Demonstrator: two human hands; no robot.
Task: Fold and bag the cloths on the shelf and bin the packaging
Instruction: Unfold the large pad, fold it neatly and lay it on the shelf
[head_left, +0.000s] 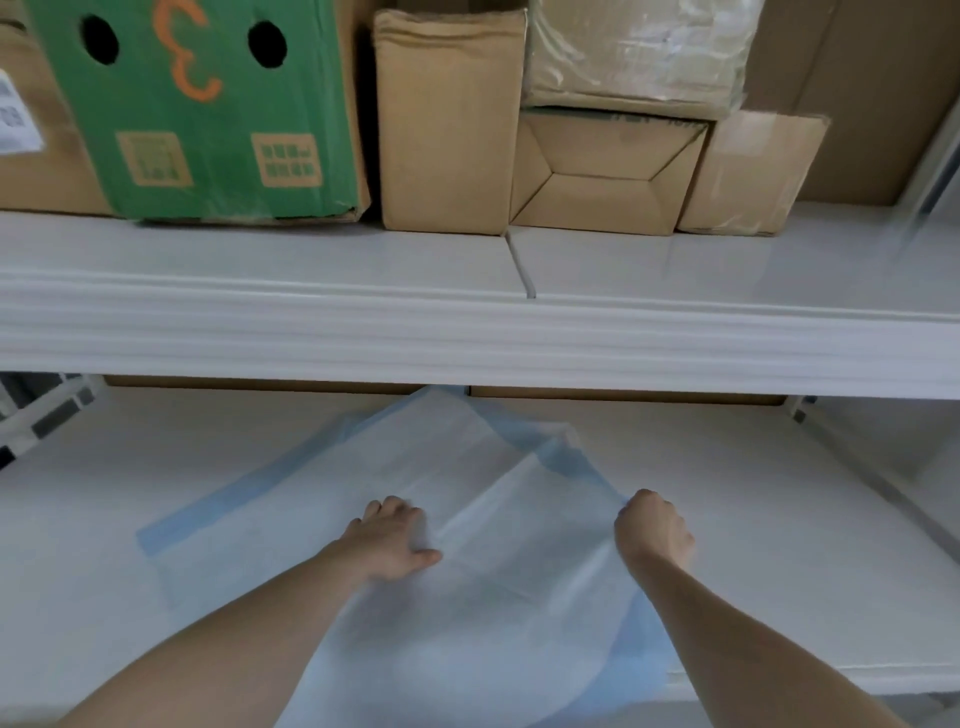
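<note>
I see cloth (498, 519): thin, pale blue w/ darker blue border, creased, spread on shelf (156, 597). L hand (397, 540) grips a fold; R hand (652, 530) pinches its edge.

The far end of the pale cloth (483, 499) slips out of sight under the upper shelf (467, 338), and its near end runs off the bottom edge. The left hand (395, 540) hides its fingertips in a fold of the cloth; the right hand (653, 530) is turned away, so its fingers cannot be seen. The green box (197, 109) is cut off at the top, its printed panels too blurred to read. The paper label (15, 114) at the left edge is cropped and illegible. Brown cardboard (623, 393) beneath the upper shelf shows only as a thin strip.
</note>
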